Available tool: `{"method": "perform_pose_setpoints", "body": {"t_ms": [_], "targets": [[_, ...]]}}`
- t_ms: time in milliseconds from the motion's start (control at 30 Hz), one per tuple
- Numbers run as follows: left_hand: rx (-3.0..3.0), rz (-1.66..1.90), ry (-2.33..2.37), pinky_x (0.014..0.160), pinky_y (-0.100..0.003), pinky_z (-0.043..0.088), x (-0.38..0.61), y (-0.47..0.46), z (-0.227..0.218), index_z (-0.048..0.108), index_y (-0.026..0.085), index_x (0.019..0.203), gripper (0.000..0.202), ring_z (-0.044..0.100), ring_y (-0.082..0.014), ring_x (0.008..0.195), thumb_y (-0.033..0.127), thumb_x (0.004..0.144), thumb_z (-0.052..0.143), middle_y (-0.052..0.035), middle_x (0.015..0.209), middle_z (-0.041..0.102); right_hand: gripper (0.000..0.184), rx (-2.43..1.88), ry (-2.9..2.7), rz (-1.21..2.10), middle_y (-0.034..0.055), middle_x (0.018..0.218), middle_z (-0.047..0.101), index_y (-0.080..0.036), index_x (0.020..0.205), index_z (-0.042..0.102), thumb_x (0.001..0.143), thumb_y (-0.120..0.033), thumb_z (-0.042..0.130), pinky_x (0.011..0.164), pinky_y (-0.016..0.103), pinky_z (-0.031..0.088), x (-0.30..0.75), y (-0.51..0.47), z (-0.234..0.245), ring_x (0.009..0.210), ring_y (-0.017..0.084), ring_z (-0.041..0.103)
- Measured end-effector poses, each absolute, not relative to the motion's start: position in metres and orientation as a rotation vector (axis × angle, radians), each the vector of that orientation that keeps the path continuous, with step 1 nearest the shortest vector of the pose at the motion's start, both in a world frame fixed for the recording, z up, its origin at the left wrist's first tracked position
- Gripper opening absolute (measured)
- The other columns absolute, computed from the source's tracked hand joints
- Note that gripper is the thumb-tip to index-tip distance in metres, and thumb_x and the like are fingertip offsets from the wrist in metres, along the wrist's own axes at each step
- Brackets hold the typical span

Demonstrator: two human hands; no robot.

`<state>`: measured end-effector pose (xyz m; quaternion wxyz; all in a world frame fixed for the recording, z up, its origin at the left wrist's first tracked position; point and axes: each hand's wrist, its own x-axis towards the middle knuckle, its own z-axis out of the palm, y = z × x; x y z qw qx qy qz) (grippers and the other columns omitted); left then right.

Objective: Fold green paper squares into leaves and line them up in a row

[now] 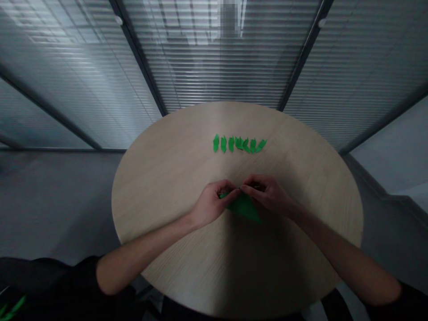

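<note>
A folded sheet of green paper (243,206) lies on the round wooden table (160,187) between my hands. My left hand (211,204) pinches its upper left corner with curled fingers. My right hand (267,192) pinches the same upper edge from the right, its fingertips almost meeting those of the left. A pointed part of the paper sticks out below the hands towards me. Beyond the hands, a row of several small folded green paper figures (238,144) stands on the table.
The table's far edge sits close to a glass wall with horizontal blinds (214,58) and dark frames. Grey floor lies to the left. A bit of green paper (11,307) shows at the bottom left corner.
</note>
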<state>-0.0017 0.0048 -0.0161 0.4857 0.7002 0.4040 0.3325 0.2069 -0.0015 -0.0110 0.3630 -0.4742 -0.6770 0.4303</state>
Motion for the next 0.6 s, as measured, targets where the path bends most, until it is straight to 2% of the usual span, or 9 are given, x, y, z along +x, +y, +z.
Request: {"method": "perform_pose_setpoints", "body": {"t_ms": [167, 333, 400, 500, 600], "targets": [[2.016, 0.755, 1.127, 0.068, -0.029, 0.048, -0.007, 0.007, -0.018, 0.072, 0.018, 0.1, 0.023, 0.062, -0.0172, 0.075, 0.037, 0.101, 0.06, -0.0024, 0.082, 0.07, 0.019, -1.338, -1.883, 0.801, 0.0013, 0.068, 0.066, -0.019, 0.083, 0.072, 0.091, -0.034, 0.063, 0.06, 0.028, 0.043, 0.208, 0.002, -0.017, 0.062, 0.016, 0.058], [2.409, 0.97, 1.084, 0.091, -0.042, 0.056, -0.013, 0.006, -0.019, 0.068, 0.016, 0.119, 0.024, 0.064, -0.027, 0.108, 0.026, 0.101, 0.055, -0.0147, 0.117, 0.067, 0.022, -1.459, -1.951, 0.586, 0.0031, 0.071, 0.07, -0.019, 0.084, 0.072, 0.094, -0.035, 0.061, 0.063, 0.03, 0.043, 0.213, 0.011, -0.027, 0.063, 0.017, 0.06], [2.563, 0.971, 0.964, 0.089, -0.043, 0.057, -0.013, 0.001, -0.021, 0.069, 0.013, 0.119, 0.025, 0.064, -0.0277, 0.105, 0.024, 0.102, 0.053, -0.0163, 0.115, 0.068, 0.022, -1.505, -1.982, 0.512, 0.0041, 0.074, 0.071, -0.019, 0.083, 0.072, 0.095, -0.034, 0.06, 0.065, 0.03, 0.043, 0.214, 0.014, -0.03, 0.065, 0.018, 0.062], [2.753, 0.834, 0.788, 0.084, -0.044, 0.058, -0.007, -0.01, -0.027, 0.072, 0.014, 0.114, 0.026, 0.065, -0.0275, 0.097, 0.027, 0.105, 0.051, -0.0138, 0.108, 0.071, 0.021, -1.557, -2.035, 0.422, 0.0053, 0.076, 0.072, -0.019, 0.084, 0.07, 0.096, -0.032, 0.059, 0.065, 0.03, 0.042, 0.215, 0.016, -0.033, 0.067, 0.018, 0.062], [2.852, 0.745, 0.783, 0.088, -0.047, 0.059, -0.002, -0.019, -0.032, 0.067, 0.009, 0.128, 0.037, 0.066, -0.0311, 0.104, 0.035, 0.106, 0.053, -0.0178, 0.117, 0.071, 0.018, -1.558, -2.083, 0.358, 0.0069, 0.081, 0.073, -0.019, 0.086, 0.068, 0.097, -0.029, 0.058, 0.068, 0.031, 0.042, 0.214, 0.015, -0.035, 0.072, 0.019, 0.064]]}}
